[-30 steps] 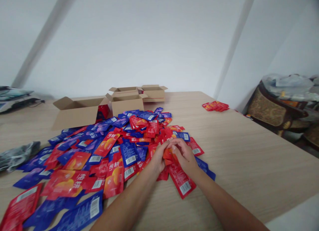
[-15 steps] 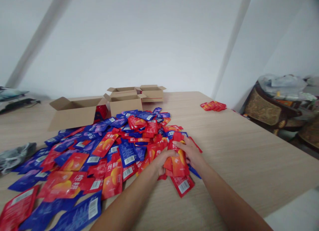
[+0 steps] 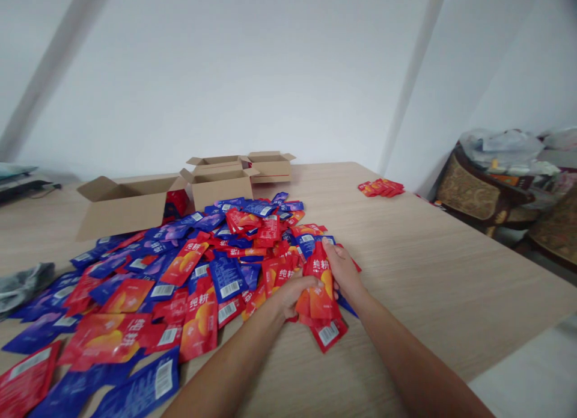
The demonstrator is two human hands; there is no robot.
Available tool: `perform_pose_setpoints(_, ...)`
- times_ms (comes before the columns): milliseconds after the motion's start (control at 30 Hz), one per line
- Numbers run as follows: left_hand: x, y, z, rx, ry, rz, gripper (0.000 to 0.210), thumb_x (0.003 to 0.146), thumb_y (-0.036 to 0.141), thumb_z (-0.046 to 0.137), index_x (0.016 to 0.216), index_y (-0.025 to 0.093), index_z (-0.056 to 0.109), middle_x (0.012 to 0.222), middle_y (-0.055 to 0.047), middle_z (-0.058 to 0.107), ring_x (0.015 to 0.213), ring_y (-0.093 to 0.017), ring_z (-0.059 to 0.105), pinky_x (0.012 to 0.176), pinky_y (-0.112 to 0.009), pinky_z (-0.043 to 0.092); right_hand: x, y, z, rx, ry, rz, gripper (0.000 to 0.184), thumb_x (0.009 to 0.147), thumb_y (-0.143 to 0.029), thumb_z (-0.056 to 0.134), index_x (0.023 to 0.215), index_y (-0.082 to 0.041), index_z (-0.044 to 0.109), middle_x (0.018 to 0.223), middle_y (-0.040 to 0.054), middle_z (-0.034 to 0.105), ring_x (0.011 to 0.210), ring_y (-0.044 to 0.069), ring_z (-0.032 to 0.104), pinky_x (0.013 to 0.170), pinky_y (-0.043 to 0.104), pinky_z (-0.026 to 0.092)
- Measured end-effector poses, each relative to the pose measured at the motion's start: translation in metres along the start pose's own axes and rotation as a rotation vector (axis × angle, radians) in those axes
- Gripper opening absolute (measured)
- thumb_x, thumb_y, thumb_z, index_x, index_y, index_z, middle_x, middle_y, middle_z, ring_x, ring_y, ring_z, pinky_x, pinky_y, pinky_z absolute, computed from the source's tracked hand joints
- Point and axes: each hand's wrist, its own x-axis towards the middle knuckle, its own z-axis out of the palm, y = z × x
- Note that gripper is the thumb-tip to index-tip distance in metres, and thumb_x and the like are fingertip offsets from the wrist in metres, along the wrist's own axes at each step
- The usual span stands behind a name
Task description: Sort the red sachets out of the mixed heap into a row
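Note:
Between my two hands are red pouches point(image 3: 321, 270) with orange fruit pictures, overlapping in a small stack. My left hand point(image 3: 291, 295) grips the stack from the left, its thumb across the front of the top pouch. On the other side, my right hand point(image 3: 343, 270) closes around the right edge, its fingers partly hidden behind. Under the stack, a red pouch with a barcode point(image 3: 329, 334) sticks out toward me. A blue pouch point(image 3: 347, 307) peeks out below my right wrist. To the left spreads a heap of red and blue pouches point(image 3: 232, 279).
Open cardboard boxes point(image 3: 121, 210) stand behind the heap, with red packs showing at one. A fanned row of red pouches point(image 3: 381, 187) lies at the table's far right. Grey cloth point(image 3: 24, 285) rests at the left. Beyond the right edge is a patterned chair point(image 3: 466, 183) with bags.
My right hand has shifted from across the top pouch's face to its right edge, uncovering more of the print. The view has turned slightly right.

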Motion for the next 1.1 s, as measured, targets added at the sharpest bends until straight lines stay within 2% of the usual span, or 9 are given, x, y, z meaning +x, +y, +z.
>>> perform_pose_setpoints(167,0.003,0.004,-0.011,-0.131,-0.103,-0.044,0.029,0.065,0.017,0.059,0.093,0.008,0.065,0.080,-0.014,0.073,0.085,-0.030,0.069,0.073,-0.037,0.055,0.027,0.002,-0.036,-0.146,0.164,-0.134,0.056,0.089,-0.057,0.026,0.082,-0.017,0.064,0.073,0.0084,0.069,0.068,0.019,0.065,0.060,0.028,0.051)
perform_pose_setpoints(300,0.010,0.012,-0.028,-0.249,0.010,0.053,0.032,0.071,0.021,0.054,0.097,0.005,0.064,0.084,-0.015,0.073,0.083,-0.027,0.069,0.079,-0.038,0.054,0.042,0.013,-0.063,-0.795,0.271,-0.178,0.044,0.082,-0.040,0.050,0.115,-0.012,0.058,0.114,0.0168,0.062,0.109,0.027,0.056,0.092,0.037,0.041)
perform_pose_setpoints(433,0.015,0.014,-0.037,-0.328,0.068,0.122,0.032,0.074,0.019,0.054,0.101,0.007,0.062,0.091,-0.013,0.073,0.085,-0.024,0.069,0.085,-0.040,0.052,0.042,0.026,-0.067,-1.137,0.205,-0.115,0.079,0.064,-0.038,0.071,0.130,-0.006,0.044,0.122,0.0248,0.054,0.115,0.035,0.049,0.092,0.040,0.038)
perform_pose_setpoints(533,0.014,0.014,-0.037,-0.349,0.059,0.116,0.032,0.074,0.018,0.054,0.103,0.007,0.062,0.091,-0.012,0.073,0.085,-0.024,0.069,0.086,-0.041,0.052,0.046,0.028,-0.072,-1.093,0.194,-0.059,0.084,0.063,-0.038,0.071,0.133,-0.006,0.039,0.115,0.0233,0.058,0.108,0.033,0.055,0.085,0.036,0.042)
perform_pose_setpoints(633,0.013,0.016,-0.033,-0.316,0.069,0.089,0.032,0.072,0.019,0.054,0.100,0.006,0.062,0.089,-0.013,0.073,0.082,-0.023,0.070,0.084,-0.040,0.053,0.053,0.032,-0.077,-0.925,0.153,0.014,0.067,0.068,-0.034,0.066,0.126,-0.010,0.044,0.103,0.0156,0.064,0.093,0.026,0.063,0.075,0.031,0.045)
perform_pose_setpoints(767,0.014,0.025,-0.029,-0.091,0.281,0.172,0.021,0.069,0.019,0.057,0.086,0.009,0.064,0.079,-0.014,0.073,0.069,-0.023,0.070,0.069,-0.036,0.056,0.053,0.040,-0.061,-0.587,0.123,-0.078,0.043,0.072,-0.023,0.057,0.113,-0.016,0.051,0.098,0.0076,0.066,0.084,0.020,0.064,0.068,0.027,0.048)
perform_pose_setpoints(900,0.015,0.038,-0.036,0.045,0.446,0.358,0.016,0.066,0.013,0.062,0.082,0.014,0.063,0.071,-0.006,0.072,0.061,-0.020,0.068,0.060,-0.029,0.055,0.050,0.039,-0.051,-0.441,0.155,-0.078,0.064,0.073,-0.015,0.050,0.135,-0.016,0.032,0.101,0.0081,0.067,0.081,0.019,0.066,0.068,0.030,0.051)
perform_pose_setpoints(1000,0.013,0.047,-0.044,0.161,0.508,0.461,0.016,0.064,0.009,0.065,0.079,0.016,0.064,0.067,-0.001,0.071,0.063,-0.020,0.067,0.061,-0.026,0.053,0.054,0.027,-0.065,-0.599,0.325,-0.081,0.071,0.072,-0.014,0.052,0.138,-0.011,0.028,0.109,0.0149,0.064,0.096,0.024,0.063,0.081,0.034,0.049)
perform_pose_setpoints(1100,0.013,0.054,-0.050,0.241,0.537,0.505,0.022,0.059,0.002,0.070,0.073,0.018,0.064,0.070,-0.001,0.070,0.082,-0.023,0.067,0.073,-0.027,0.052,0.051,0.010,-0.080,-0.484,0.418,-0.067,0.070,0.075,-0.020,0.055,0.139,-0.011,0.028,0.121,0.0180,0.058,0.103,0.025,0.060,0.084,0.036,0.049)
